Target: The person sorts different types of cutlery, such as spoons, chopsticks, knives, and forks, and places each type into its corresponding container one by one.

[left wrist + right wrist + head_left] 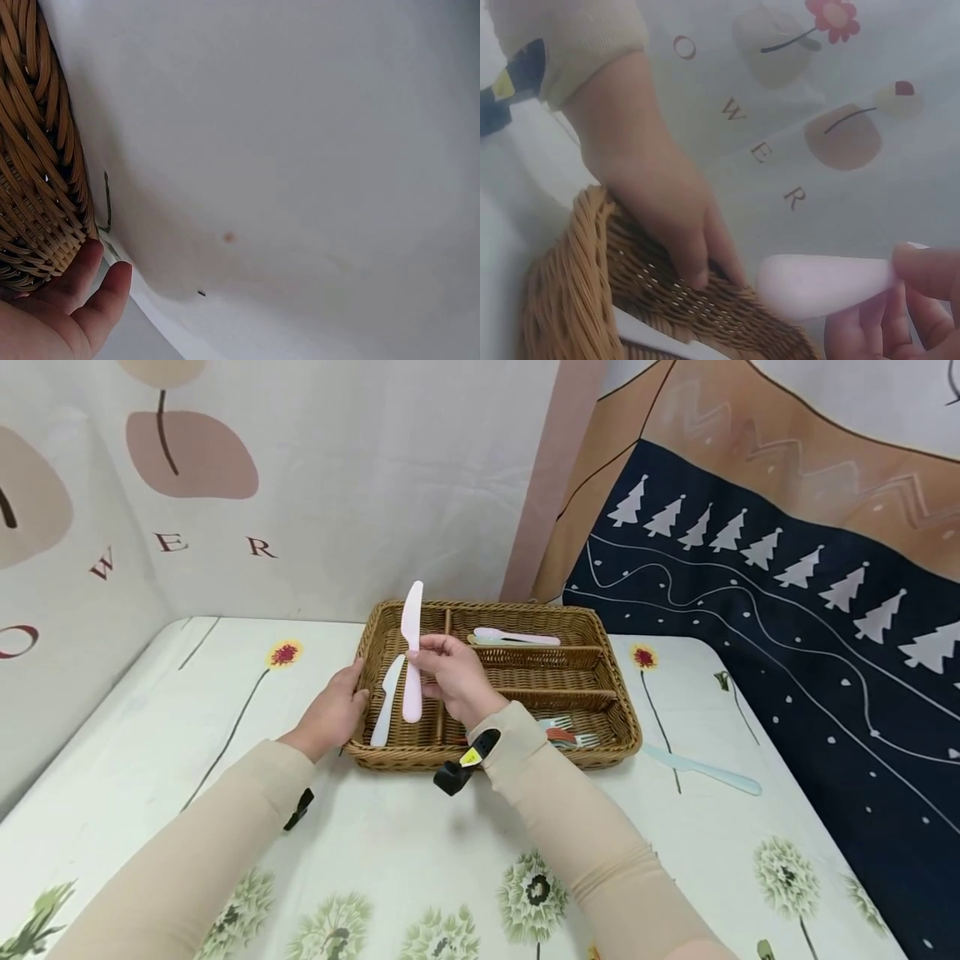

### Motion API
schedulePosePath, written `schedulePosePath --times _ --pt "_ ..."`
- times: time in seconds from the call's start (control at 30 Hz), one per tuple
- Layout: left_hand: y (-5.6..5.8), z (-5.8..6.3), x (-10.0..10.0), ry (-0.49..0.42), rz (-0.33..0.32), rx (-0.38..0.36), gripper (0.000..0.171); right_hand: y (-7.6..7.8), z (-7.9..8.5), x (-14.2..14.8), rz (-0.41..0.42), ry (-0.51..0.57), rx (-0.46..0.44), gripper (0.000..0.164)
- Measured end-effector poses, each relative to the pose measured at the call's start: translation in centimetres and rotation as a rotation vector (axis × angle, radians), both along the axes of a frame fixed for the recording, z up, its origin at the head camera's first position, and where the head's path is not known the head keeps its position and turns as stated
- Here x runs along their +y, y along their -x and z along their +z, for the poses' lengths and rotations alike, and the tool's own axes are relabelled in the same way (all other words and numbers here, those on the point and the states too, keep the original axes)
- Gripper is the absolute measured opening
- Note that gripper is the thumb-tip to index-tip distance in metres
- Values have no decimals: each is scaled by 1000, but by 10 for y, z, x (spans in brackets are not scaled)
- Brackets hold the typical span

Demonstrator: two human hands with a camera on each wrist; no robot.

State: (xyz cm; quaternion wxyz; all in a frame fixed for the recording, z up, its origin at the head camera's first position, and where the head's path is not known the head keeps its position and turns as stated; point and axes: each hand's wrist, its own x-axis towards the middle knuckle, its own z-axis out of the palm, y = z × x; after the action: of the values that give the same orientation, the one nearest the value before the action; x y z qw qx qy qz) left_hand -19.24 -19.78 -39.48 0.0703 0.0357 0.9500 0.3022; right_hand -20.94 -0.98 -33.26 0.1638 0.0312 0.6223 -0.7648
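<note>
My right hand [457,681] pinches a pale pink table knife [412,627] near its middle, blade up, above the left compartment of a brown wicker basket [397,761]. Its rounded handle end [817,285] shows large in the right wrist view. In the left compartment lies a whitish knife [386,703], slanted. My left hand [330,714] grips the basket's left rim; the right wrist view has the thumb inside the wall, and the left wrist view has fingers [105,307] against the outside.
Pink and greenish cutlery [517,637] lies in the back right compartment. Several forks [577,737], pale and orange, fill part of the front one, partly behind my right arm. A light blue knife [708,770] rests on the table right of the basket. Printed cloth hangs behind.
</note>
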Motion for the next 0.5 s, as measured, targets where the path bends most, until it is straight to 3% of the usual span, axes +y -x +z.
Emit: schedulePosePath --times 0.5 --pt "0 0 -1 3 -1 19 58 6 -22 -31 -43 -1 -95 19"
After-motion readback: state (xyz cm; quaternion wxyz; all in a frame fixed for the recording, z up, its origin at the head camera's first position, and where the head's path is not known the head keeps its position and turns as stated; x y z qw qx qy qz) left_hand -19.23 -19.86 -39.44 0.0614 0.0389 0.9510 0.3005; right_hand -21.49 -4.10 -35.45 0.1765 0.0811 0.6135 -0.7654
